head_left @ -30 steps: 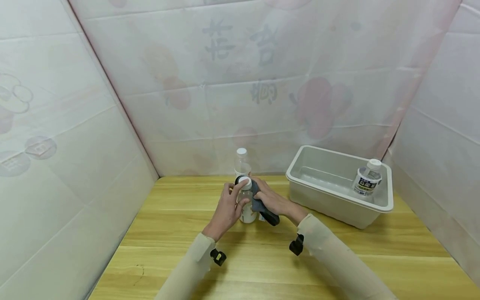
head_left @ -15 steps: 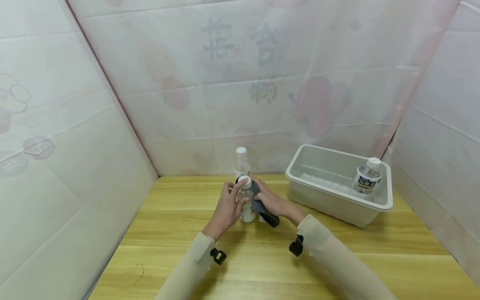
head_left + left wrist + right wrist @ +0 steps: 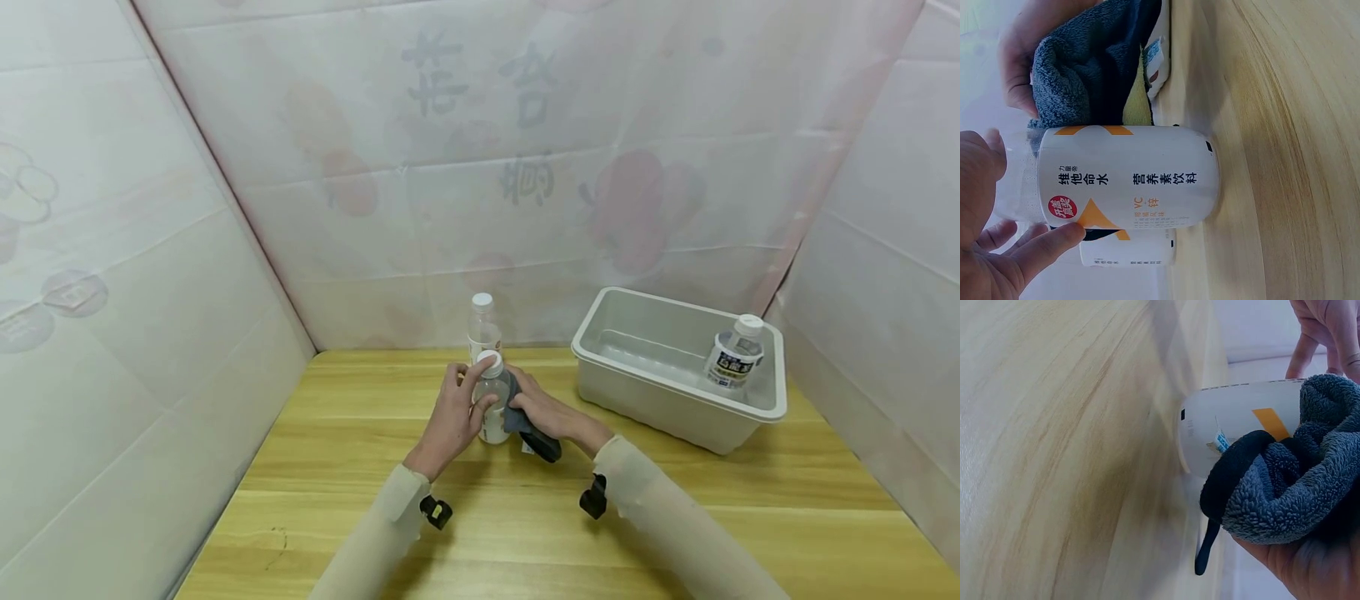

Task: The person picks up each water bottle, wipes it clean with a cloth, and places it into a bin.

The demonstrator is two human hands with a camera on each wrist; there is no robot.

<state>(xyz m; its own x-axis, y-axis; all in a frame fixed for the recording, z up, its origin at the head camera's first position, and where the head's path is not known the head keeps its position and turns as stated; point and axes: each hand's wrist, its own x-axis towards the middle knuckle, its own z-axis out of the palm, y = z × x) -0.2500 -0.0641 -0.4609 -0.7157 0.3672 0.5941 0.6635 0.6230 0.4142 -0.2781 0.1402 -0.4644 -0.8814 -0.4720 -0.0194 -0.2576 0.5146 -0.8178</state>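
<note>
Wiping one clear plastic bottle with a white cap and white-orange label [image 3: 491, 400], upright mid-table on the pale wooden tabletop [image 3: 675, 517].

Left hand [image 3: 453, 417] grips it; right hand [image 3: 546, 407] presses a bunched dark grey fleecy cloth [image 3: 517, 408] to its side. Judged midway: one matching bottle [image 3: 738, 354] stands in the single grey plastic tub [image 3: 600, 354], one more bottle [image 3: 482, 325] waits behind. Three bottles, one cloth.

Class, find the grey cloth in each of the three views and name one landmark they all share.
Head: grey cloth at centre, in the right hand, against the bottle.
Left wrist: top left, above the bottle's label.
Right wrist: lower right, bunched in the hand.
Shared landmark: the bottle's white and orange label.
</note>
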